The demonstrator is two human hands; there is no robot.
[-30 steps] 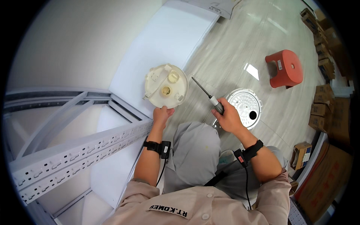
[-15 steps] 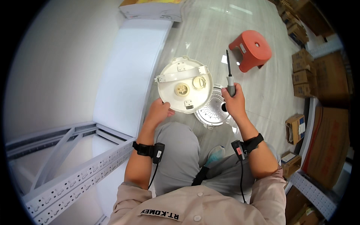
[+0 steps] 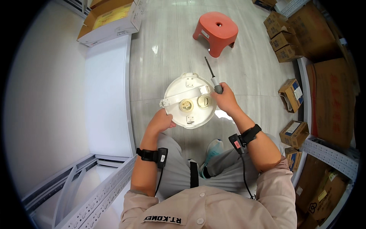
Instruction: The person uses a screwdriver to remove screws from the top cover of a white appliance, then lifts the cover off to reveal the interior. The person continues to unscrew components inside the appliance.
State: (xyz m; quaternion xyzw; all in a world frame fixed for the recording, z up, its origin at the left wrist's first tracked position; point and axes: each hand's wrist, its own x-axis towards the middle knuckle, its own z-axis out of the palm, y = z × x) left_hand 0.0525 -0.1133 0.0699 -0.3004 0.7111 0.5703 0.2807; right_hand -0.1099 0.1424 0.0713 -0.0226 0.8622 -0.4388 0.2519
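A round cream plastic cover (image 3: 179,88), like a rice cooker lid, is held up in front of me. A band-like strip crosses it, with a round ribbed fitting (image 3: 186,105) and an open ring (image 3: 204,101) beside it. My left hand (image 3: 161,121) is closed on its lower-left rim, thumb on top. My right hand (image 3: 225,98) grips the grey handle of a screwdriver (image 3: 210,68) at the cover's right edge. The screwdriver's dark shaft points up and away to the left, its tip clear of the cover.
A red plastic stool (image 3: 217,28) stands on the floor beyond the cover. At left runs a white shelf board (image 3: 108,95) with an open carton (image 3: 114,24) at its far end. Cardboard boxes (image 3: 291,95) and metal racking (image 3: 331,152) line the right side.
The view has shifted. My right hand has brought the screwdriver down and left to the cover's edge. The silver perforated disc seen behind the cover earlier no longer shows. My left hand keeps its grip.
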